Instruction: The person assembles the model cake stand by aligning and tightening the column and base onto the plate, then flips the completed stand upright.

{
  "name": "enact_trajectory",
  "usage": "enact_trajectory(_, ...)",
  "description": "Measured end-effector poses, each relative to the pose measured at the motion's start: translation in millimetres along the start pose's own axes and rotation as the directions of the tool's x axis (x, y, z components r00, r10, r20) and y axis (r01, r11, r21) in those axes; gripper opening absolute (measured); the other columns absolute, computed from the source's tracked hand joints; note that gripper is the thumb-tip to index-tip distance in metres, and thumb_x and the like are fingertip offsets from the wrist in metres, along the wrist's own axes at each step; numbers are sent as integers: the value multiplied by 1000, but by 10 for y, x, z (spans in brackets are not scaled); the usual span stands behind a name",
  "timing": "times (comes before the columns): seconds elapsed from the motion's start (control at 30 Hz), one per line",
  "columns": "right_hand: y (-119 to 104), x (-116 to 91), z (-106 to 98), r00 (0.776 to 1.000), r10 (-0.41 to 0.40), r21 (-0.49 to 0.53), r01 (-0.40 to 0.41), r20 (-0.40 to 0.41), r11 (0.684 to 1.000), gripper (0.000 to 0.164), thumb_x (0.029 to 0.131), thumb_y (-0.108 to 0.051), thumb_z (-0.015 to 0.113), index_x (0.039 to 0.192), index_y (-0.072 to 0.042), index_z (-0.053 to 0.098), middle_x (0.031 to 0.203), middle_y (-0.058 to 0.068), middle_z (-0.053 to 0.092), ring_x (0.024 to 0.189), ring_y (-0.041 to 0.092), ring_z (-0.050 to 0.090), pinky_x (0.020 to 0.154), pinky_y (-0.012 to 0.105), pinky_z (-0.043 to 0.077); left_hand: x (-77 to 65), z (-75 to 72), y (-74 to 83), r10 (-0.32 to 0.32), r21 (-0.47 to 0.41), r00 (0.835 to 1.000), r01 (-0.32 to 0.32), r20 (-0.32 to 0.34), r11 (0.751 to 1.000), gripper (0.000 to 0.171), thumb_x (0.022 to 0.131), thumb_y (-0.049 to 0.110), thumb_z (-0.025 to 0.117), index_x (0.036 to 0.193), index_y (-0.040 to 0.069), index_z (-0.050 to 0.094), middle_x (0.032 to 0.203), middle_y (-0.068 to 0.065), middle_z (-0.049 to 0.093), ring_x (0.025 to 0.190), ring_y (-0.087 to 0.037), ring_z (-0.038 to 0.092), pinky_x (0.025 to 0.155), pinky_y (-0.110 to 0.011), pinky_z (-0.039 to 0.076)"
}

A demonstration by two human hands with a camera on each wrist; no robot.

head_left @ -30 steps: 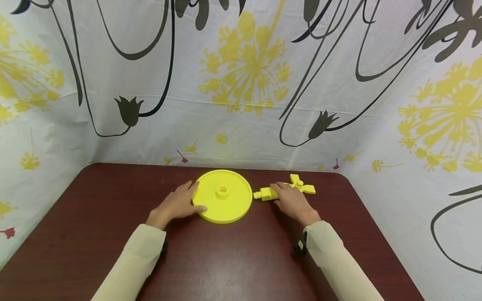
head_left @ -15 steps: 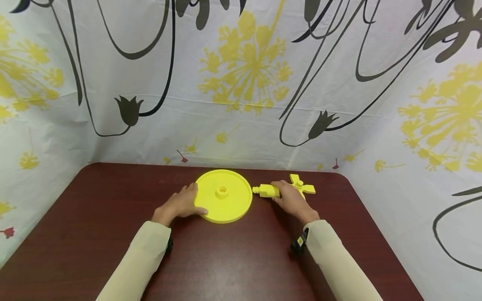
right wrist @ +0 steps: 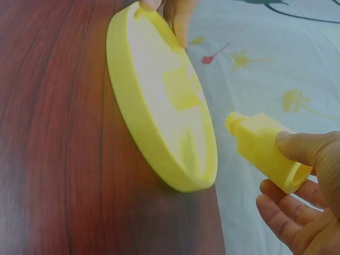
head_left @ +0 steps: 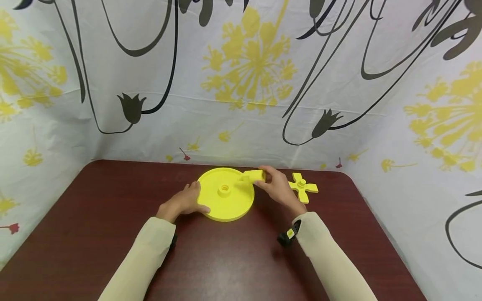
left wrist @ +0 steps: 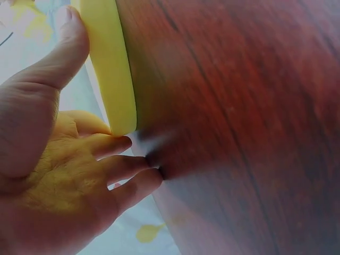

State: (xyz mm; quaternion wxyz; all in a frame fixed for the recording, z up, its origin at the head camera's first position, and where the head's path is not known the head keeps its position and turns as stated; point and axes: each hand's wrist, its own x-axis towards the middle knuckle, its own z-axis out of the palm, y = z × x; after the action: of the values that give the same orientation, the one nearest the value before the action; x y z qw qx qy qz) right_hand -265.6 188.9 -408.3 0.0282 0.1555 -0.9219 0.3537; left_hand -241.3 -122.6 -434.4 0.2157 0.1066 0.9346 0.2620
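A round yellow disc [head_left: 229, 207] with a raised rim and a socketed hub lies flat on the table. My left hand [head_left: 182, 202] holds its left edge, thumb on the near rim and fingers spread along the far side. In the left wrist view the thumb rests against the disc's edge [left wrist: 109, 69]. My right hand [head_left: 278, 187] pinches a yellow hollow connector [right wrist: 263, 144] by its open end, between thumb and fingers. The connector's narrow stepped tip points left, raised above the right part of the disc.
A yellow four-armed cross [head_left: 302, 185] with a central knob lies right of my right hand. Dark reddish-brown wood forms the table [head_left: 233, 259]. A patterned white cloth [head_left: 169, 142] hangs behind its far edge and along both sides.
My right hand has lifted the connector off the table and carried it left over the disc, leaving the cross lying uncovered. My left hand has stayed at the disc's edge.
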Motion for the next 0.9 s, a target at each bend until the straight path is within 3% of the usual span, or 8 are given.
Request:
enact_trajectory(0.27,-243,78,104,999,-29,23,28,40,999,56,93,-19,71,144,-8,50,131,14,60,109,28,63,85,40,55,-11,-1,65,-6,12,1000,5,27,1000,104,91,42,71,156,-8,5,163,-27,3,150,-45,6,119,-56,19)
enact_trajectory(0.7,-450,150,302,995,-59,96,52,78,994,56,93,-14,70,143,-5,49,132,15,61,115,28,62,94,42,53,-13,24,57,-38,-55,999,40,29,998,110,89,39,75,157,-3,-1,164,-26,0,151,-44,5,120,-57,17)
enact_trajectory(0.9,-529,198,329,994,-80,60,75,79,995,56,93,-16,71,144,-4,50,134,14,60,122,29,59,101,45,49,-5,-11,73,-40,-64,999,41,21,997,111,87,36,77,157,-5,1,164,-26,0,150,-45,5,119,-57,18)
